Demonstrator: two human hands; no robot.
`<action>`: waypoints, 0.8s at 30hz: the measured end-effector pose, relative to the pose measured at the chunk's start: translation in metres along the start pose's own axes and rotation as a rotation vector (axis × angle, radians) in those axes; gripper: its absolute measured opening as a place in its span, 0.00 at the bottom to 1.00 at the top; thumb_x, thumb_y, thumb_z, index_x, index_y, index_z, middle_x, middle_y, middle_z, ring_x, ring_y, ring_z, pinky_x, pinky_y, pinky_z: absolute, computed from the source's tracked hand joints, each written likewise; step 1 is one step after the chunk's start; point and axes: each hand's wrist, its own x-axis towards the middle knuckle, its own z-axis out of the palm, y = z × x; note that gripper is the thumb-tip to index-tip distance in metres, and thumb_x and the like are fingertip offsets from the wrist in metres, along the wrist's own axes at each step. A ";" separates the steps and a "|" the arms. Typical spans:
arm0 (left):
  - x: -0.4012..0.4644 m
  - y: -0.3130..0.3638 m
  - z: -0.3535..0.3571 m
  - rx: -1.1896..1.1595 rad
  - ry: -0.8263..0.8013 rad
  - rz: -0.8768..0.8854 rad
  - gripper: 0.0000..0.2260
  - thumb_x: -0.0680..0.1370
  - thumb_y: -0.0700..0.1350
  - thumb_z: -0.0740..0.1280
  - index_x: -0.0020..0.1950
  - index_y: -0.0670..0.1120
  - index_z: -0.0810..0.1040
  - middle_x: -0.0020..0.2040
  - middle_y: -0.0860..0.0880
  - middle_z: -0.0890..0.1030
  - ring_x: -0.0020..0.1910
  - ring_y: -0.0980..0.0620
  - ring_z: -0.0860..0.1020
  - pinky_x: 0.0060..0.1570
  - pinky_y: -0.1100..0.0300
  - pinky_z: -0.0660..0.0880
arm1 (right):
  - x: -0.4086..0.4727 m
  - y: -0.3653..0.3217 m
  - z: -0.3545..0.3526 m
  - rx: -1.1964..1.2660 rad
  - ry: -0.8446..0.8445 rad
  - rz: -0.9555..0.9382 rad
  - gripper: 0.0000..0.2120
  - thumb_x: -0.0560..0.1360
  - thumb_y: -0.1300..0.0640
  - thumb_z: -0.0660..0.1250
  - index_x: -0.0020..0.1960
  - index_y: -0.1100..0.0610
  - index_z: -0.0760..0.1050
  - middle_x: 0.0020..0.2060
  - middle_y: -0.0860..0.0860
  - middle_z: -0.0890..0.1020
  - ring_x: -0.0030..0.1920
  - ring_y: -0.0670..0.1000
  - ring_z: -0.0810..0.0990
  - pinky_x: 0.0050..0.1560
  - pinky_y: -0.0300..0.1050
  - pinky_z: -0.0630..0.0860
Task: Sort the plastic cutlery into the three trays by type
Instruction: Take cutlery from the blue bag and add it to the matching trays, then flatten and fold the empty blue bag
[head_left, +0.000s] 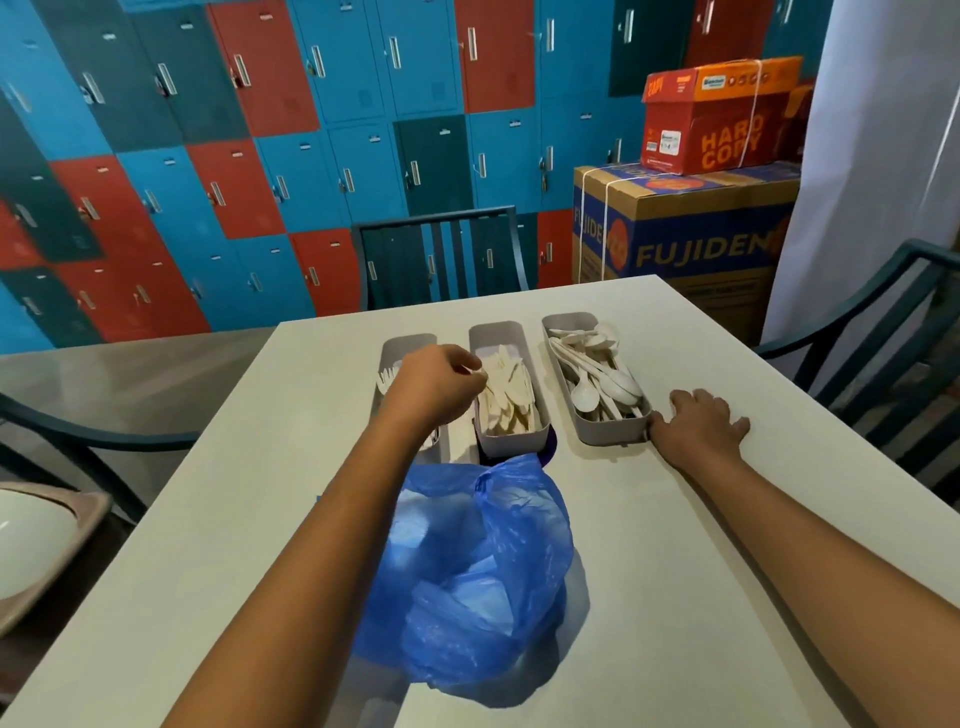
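White plastic piece (480, 372), small, type can't tell, pinched in curled fingertips of left hand (434, 387), which hovers over the gap between left tray (402, 345) and middle tray (511, 441). Left tray mostly hidden under hand and forearm; fork tines (383, 375) poke out at its left edge. Middle tray holds a heap of knives (506, 395), pale cream, blades overlapping. Right tray (608, 434) holds spoons (597, 379), bowls at both near and far ends. Right hand (698, 421) lies flat on the table (727, 571), fingers spread and relaxed, gripping nothing, thumb touching near right corner of right tray. 3 trays sit side by side, long ends pointing far, approx mid-table. Near them, just in front of middle tray, a crumpled blue plastic bag (483, 571), mouth open upward; contents unclear. Beyond table: chair back (441, 254), wall of blue, red, dark teal lockers (260, 156), stacked cardboard boxes (691, 223) far right.
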 end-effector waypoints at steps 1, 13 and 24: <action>-0.007 -0.002 -0.007 0.007 -0.037 0.002 0.14 0.78 0.45 0.65 0.63 0.45 0.76 0.59 0.46 0.80 0.47 0.53 0.76 0.45 0.63 0.72 | 0.000 -0.001 -0.003 0.089 0.016 0.041 0.24 0.78 0.46 0.59 0.71 0.55 0.64 0.71 0.58 0.62 0.69 0.60 0.62 0.69 0.58 0.56; -0.049 -0.063 -0.041 0.591 -0.035 -0.253 0.26 0.71 0.59 0.69 0.66 0.51 0.70 0.62 0.49 0.76 0.60 0.48 0.74 0.56 0.53 0.71 | -0.072 -0.116 -0.099 0.847 0.111 -0.504 0.09 0.78 0.57 0.62 0.44 0.61 0.75 0.41 0.56 0.79 0.40 0.47 0.75 0.39 0.36 0.72; -0.060 -0.059 -0.039 0.439 -0.189 -0.169 0.18 0.73 0.40 0.67 0.63 0.49 0.75 0.57 0.46 0.79 0.50 0.49 0.77 0.43 0.62 0.72 | -0.115 -0.156 -0.069 0.064 -0.719 -0.647 0.12 0.70 0.55 0.74 0.52 0.54 0.79 0.48 0.52 0.81 0.45 0.51 0.79 0.43 0.43 0.78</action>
